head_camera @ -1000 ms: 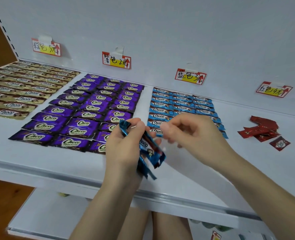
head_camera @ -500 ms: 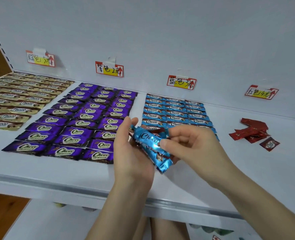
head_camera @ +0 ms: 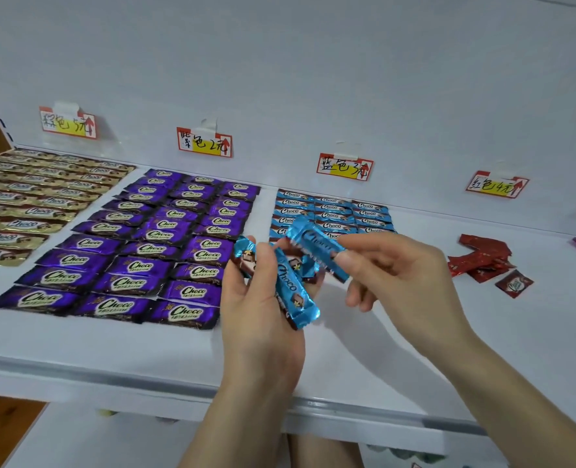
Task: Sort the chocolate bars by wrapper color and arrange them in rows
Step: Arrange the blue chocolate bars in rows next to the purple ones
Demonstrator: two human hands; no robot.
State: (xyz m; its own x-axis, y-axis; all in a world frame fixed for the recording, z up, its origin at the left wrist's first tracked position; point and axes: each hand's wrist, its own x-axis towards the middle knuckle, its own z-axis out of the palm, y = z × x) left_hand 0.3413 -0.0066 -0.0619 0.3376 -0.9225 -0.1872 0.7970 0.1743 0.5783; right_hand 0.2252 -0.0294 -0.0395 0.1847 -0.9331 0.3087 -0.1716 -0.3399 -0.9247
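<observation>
The right hand (head_camera: 398, 275) pinched a single blue bar (head_camera: 313, 245) just above the blue bundle (head_camera: 290, 287) (several bars) gripped in the left hand (head_camera: 257, 320).

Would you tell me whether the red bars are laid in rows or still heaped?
Heaped: the red bars overlap at odd angles, one lying apart.

The gold bars (head_camera: 26, 204) lie in rows at the back left corner of the shelf (head_camera: 77, 352). The purple bars (head_camera: 137, 251) fill three neat columns beside them, reaching toward the front edge. The blue bars (head_camera: 333, 211) sit in rows at the back, mid-shelf. The red bars (head_camera: 479, 258) lie in a loose heap toward the right edge. A blue bunch (head_camera: 290, 288) rests gripped in the left hand (head_camera: 263, 319). A single bar (head_camera: 317, 246), blue and tilted, is pinched by the right hand (head_camera: 398, 275).
</observation>
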